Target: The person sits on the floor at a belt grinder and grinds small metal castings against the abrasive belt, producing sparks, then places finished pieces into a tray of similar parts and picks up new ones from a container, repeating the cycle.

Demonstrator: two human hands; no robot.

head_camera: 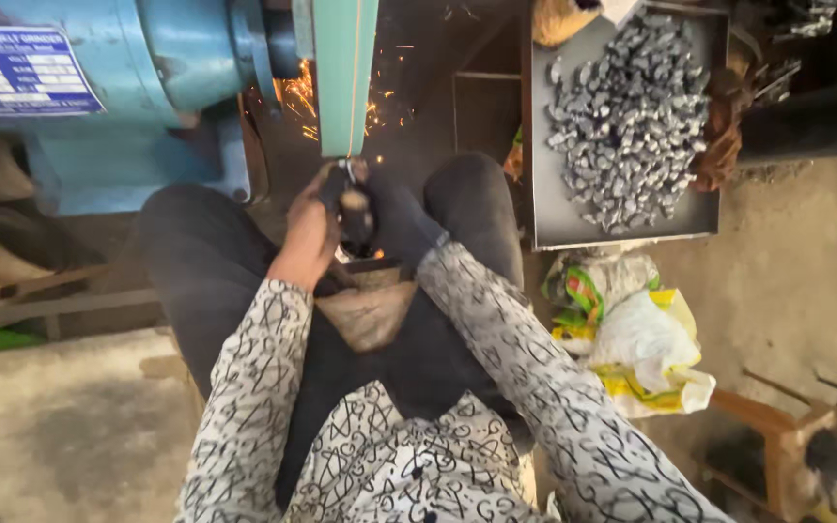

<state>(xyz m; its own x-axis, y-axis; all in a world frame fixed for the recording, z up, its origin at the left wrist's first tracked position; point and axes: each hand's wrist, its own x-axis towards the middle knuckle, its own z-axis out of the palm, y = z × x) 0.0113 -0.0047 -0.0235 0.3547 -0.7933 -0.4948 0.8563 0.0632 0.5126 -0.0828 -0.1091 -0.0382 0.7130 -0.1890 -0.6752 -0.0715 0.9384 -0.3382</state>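
Workpiece at the grinding belt

Both hands — left hand bare, right hand dark-gloved — clench a small metal workpiece against the green vertical abrasive belt; sparks fly. Judged risk: fingers slipping into the belt — grip sits very close

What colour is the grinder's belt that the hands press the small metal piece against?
Teal green belt, seen best in the head view.

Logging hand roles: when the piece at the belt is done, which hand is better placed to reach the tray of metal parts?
Probably the right hand: the tray of metal parts lies on the person's right, just past the right knee. The left hand would have to cross over. Both hands hold the small piece at the green belt.
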